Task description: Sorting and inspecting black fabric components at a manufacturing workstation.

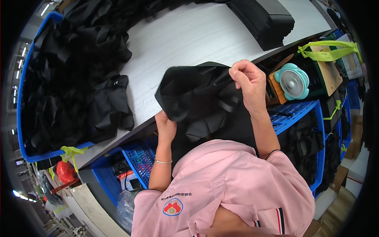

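Between my two hands hangs a black fabric piece [197, 94], spread out and creased over the near edge of the table. My right hand [249, 81] is raised and pinches its upper right corner between thumb and fingers. Lower down, my left hand [166, 126] is closed on the left edge of the same piece, with its fingertips partly hidden by the cloth. The lower part of the fabric folds loosely in front of my pink shirt.
A pale table [177, 35] bears a thick stack of black fabric [262, 23] at the far right. At left, a blue basket [19, 118] overflows with black pieces. A teal fan [292, 81] and blue crates [294, 114] stand at right. Another blue basket [104, 173] sits below.
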`<state>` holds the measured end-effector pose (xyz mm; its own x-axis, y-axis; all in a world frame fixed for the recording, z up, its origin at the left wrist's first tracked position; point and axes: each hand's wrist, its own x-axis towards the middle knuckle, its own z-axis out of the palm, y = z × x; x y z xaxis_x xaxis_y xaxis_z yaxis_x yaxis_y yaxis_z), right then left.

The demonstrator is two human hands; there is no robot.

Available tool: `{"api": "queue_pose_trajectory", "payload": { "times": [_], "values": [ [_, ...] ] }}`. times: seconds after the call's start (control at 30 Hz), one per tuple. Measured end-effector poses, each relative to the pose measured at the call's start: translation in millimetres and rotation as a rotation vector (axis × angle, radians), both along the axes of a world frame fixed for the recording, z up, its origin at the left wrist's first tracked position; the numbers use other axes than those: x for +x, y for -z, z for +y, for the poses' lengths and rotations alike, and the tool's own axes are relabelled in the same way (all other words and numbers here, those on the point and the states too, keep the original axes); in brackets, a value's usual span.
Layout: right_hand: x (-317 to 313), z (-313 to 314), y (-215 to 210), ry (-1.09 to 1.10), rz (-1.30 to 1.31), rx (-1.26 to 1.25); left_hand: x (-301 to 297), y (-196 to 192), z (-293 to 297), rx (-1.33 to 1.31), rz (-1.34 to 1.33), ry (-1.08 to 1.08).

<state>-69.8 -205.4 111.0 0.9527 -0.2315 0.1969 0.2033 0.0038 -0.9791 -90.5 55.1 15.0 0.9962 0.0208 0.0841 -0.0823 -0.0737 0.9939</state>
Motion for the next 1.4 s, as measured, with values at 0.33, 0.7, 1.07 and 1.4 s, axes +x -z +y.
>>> {"api": "queue_pose_trajectory", "payload": {
  "times": [0.33, 0.7, 1.07, 1.4],
  "values": [
    [-19, -34, 60, -0.385, 0.500, 0.042, 21, 4, 1, -0.403, 0.357, -0.039],
    [-40, 1, 90, -0.402, 0.518, 0.267, 10, 18, -23, -0.430, 0.602, 0.098],
    [-16, -27, 74, -0.371, 0.610, 0.497, -4, 2, -29, -0.451, 0.631, 0.088],
    [-20, 0, 93, -0.605, 0.606, 0.664, -5, 17, -23, -0.749, 0.651, 0.259]
  ]
}}
